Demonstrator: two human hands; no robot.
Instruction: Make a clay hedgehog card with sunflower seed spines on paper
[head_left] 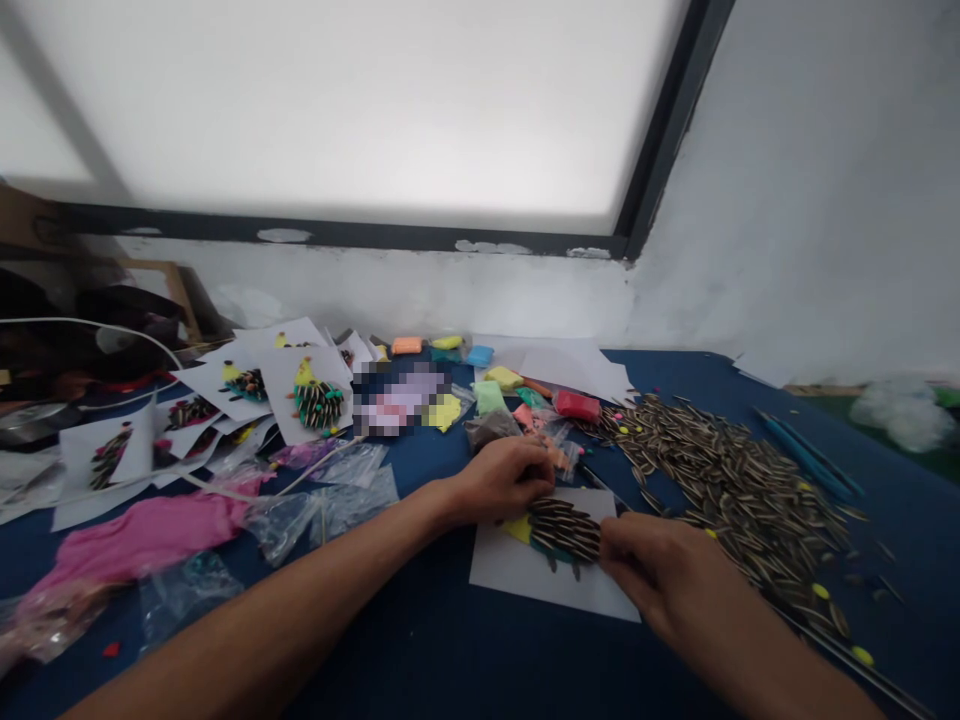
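A white paper card (517, 575) lies on the blue tabletop in front of me. It bears an animal figure (566, 532) with rows of striped sunflower seeds on a green body and a yellow part at its left. My left hand (514, 477) rests at the card's upper left, fingers curled closed beside the yellow part. My right hand (660, 560) is at the figure's right end, thumb and fingers pinched together against the seeds. Whatever either hand's fingertips hold is hidden or too small to make out.
A large heap of sunflower seeds (720, 470) spreads at the right, near a long blue tool (810, 455) and thin metal rods (855, 660). Coloured clay packets (577, 405) lie behind my hands. At left are finished-looking seed cards (311, 395), pink clay (150, 540) and plastic bags (352, 500).
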